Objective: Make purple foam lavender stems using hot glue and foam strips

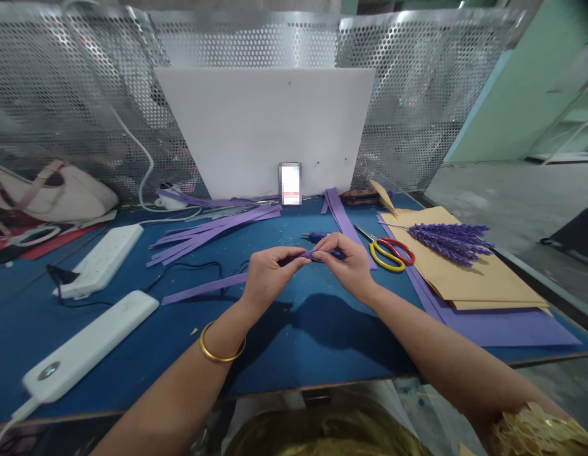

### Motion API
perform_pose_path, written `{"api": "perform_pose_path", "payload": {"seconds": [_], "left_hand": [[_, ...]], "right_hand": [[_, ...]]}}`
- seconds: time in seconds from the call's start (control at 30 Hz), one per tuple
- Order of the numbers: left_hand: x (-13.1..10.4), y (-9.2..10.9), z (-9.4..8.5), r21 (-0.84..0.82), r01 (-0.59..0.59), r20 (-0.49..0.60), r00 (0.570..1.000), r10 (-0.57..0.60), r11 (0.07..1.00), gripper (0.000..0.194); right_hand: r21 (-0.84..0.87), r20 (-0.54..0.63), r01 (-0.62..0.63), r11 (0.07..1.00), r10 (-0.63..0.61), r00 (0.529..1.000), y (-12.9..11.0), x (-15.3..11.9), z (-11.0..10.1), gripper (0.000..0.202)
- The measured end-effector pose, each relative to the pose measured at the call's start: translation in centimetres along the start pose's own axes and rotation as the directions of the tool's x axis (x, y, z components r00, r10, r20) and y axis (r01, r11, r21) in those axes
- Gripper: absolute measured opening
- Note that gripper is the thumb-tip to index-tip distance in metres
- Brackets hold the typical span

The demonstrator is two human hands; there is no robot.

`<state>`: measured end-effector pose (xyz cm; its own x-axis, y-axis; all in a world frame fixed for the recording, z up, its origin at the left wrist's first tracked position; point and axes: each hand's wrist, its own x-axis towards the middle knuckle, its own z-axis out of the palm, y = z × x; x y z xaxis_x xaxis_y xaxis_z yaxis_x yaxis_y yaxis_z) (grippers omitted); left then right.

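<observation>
Over the middle of the blue table, my left hand (269, 272) and my right hand (344, 263) meet fingertip to fingertip. Both pinch a purple paper strip (206, 289), whose long tail runs out to the left past my left hand. Just behind my right fingers lies a dark blue tool with a thin metal tip (316, 236), partly hidden. Scissors (388, 252) with one red and one yellow handle rest right of my right hand. Several loose purple strips (215, 231) are fanned out beyond my left hand, and wider purple strips (344, 218) lie behind my right.
On the right, purple flower sprigs (450, 240) lie on tan sheets (493, 282) above purple sheets (521, 326). Two white power strips (92, 345) with cables occupy the left. A lit phone (290, 183) leans against a white board (275, 120). A pale handbag (51, 196) sits far left.
</observation>
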<state>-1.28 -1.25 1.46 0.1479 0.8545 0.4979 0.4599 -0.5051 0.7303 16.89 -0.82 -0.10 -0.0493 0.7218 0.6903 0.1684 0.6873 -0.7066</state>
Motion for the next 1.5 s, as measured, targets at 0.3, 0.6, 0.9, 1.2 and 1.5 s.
{"api": "perform_pose_path", "payload": {"seconds": [0.3,0.6,0.9,1.2,1.5], "left_hand": [[-0.2,-0.1,0.1,0.064,-0.093,0.035,0.995,0.091,0.994,0.015],[-0.1,-0.4,0.2,0.119,-0.132,0.096,0.988,0.121,0.984,0.020],[1.2,-0.9,-2.0,0.135,0.065,-0.320,0.947,-0.019,0.989,0.041],[1.4,-1.6,-1.1,0.138,-0.120,-0.246,0.957,0.152,0.983,0.032],[1.3,-1.2,-0.8,0.085,-0.023,0.030,0.999,0.020,0.996,0.022]], "right_hand": [[-0.003,0.029,-0.012,1.000,0.012,1.000,0.1,-0.1,0.1,0.024],[-0.060,0.054,-0.058,0.996,0.062,0.997,0.4,-0.3,0.2,0.028],[-0.069,-0.100,-0.095,0.993,0.088,0.991,0.7,1.1,-1.4,0.019],[-0.079,-0.060,-0.065,0.995,0.060,0.996,0.7,0.9,-1.2,0.018],[-0.110,-0.026,-0.070,0.991,0.068,0.997,0.7,0.8,-1.3,0.018]]}}
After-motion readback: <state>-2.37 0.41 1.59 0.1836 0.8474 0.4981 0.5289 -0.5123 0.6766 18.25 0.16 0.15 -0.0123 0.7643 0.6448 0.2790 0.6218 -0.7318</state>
